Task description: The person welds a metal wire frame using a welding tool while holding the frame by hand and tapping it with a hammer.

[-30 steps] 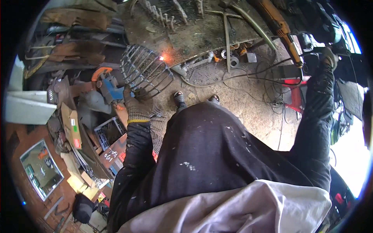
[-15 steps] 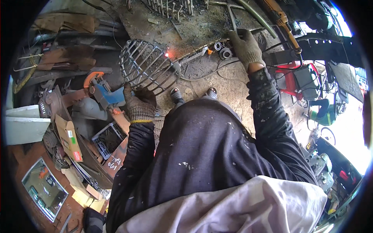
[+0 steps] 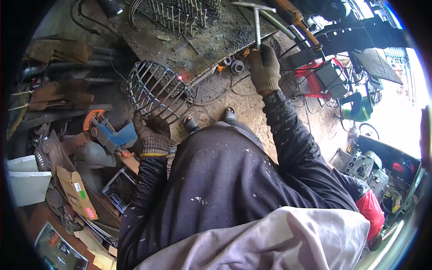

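In a knit glove, my left hand [image 3: 152, 134] grips the near lower edge of a cage-like basket [image 3: 158, 92] made of welded steel bars. The basket lies tilted against the near edge of a steel worktable [image 3: 180, 63]. A small spot on its right side glows red. My gloved right hand [image 3: 265, 69] is closed round the handle of a chipping hammer [image 3: 258, 29], with its long narrow crosswise head pointing away from me. The hammer is held over the table's right side, apart from the basket.
Several upright metal pegs [image 3: 189, 18] stand on the table. To the right are an orange power tool [image 3: 294, 18] and a red stool [image 3: 310, 81]. A blue-and-orange machine [image 3: 114, 132] and an open cardboard box [image 3: 75, 192] are at left. A person in red [image 3: 371, 213] is behind right.
The whole view has shifted, and more of the table shows. My right hand has lifted the hammer, so its full head is visible. A person in red has appeared at lower right.
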`<action>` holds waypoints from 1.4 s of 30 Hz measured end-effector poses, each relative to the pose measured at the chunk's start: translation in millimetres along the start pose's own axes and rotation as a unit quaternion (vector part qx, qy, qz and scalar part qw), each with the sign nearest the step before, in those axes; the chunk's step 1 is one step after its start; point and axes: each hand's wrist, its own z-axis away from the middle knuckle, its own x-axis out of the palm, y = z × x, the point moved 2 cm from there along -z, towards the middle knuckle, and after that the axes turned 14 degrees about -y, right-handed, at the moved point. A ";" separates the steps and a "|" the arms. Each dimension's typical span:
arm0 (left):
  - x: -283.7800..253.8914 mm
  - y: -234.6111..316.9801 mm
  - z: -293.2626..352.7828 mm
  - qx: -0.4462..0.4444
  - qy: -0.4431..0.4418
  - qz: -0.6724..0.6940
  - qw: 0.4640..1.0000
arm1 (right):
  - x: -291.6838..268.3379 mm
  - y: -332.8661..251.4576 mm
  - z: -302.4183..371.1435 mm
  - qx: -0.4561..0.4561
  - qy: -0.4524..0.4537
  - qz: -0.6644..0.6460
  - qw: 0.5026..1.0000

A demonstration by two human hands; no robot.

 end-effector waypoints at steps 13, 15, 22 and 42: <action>26.7 -19.0 23.1 0.058 0.024 0.001 0.998 | -0.7 -41.5 79.5 -0.025 -0.236 0.023 0.971; 28.8 -20.5 24.2 0.076 0.047 -0.024 0.996 | 4.7 -51.8 81.7 -0.010 -0.282 0.019 0.959; 27.2 -25.6 23.4 0.060 -0.003 0.013 0.998 | 15.1 -56.3 86.3 -0.148 -0.278 0.099 0.944; 20.3 -25.6 20.4 0.049 0.034 0.017 0.998 | 25.1 -56.6 90.7 -0.078 -0.303 0.110 0.943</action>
